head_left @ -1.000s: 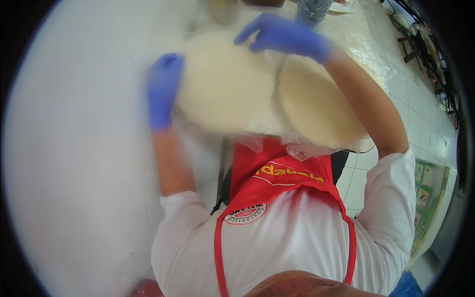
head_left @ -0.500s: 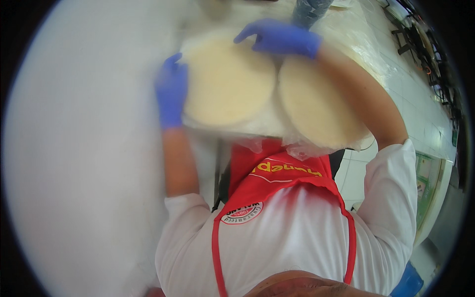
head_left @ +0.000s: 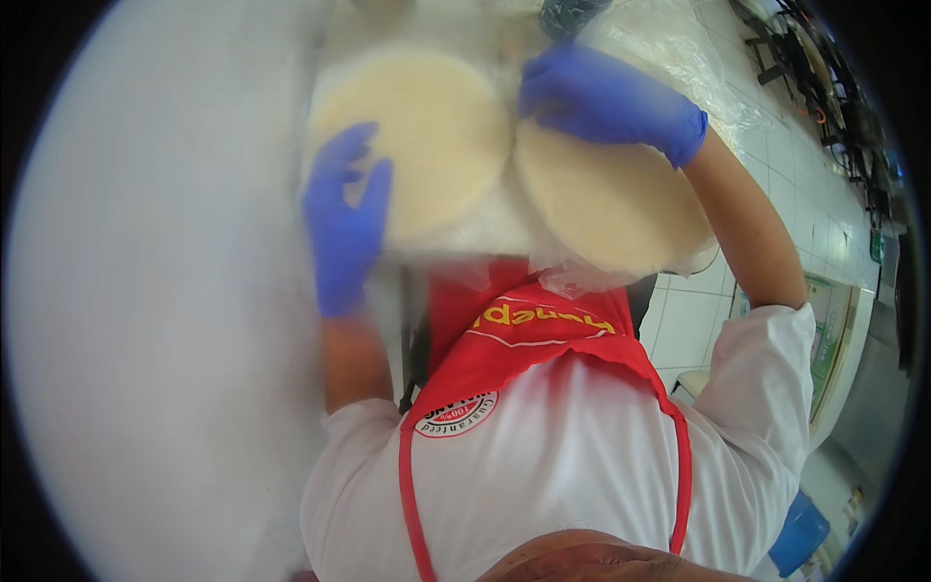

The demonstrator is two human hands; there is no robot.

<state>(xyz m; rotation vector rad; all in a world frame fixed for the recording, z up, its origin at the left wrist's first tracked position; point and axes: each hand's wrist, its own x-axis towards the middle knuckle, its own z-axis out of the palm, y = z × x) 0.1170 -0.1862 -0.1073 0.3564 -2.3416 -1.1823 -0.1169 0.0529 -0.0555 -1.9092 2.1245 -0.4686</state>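
Two pale, round, flat sheets of dough lie side by side in front of me; whether each is a stack I cannot tell. My left hand (head_left: 346, 218), in a blue glove, is at the near left edge of the left dough round (head_left: 432, 136), thumb and fingers apart. My right hand (head_left: 611, 102), gloved the same way, lies over the far part of the right dough round (head_left: 616, 204). Its fingers are curled and pressed together near that round's far left edge. Anything between those fingertips is hidden.
Clear plastic film (head_left: 572, 276) sticks out under the rounds at the near edge. More crumpled plastic (head_left: 669, 44) lies at the far right, near a dark bluish object (head_left: 570, 17). White table surface (head_left: 165, 291) stretches left. Tiled floor (head_left: 684, 325) shows at right.
My right hand has moved from the left round to the right one, its fingers curling. My left hand has come nearer, over the left round's edge. Both rounds appear farther left in view.
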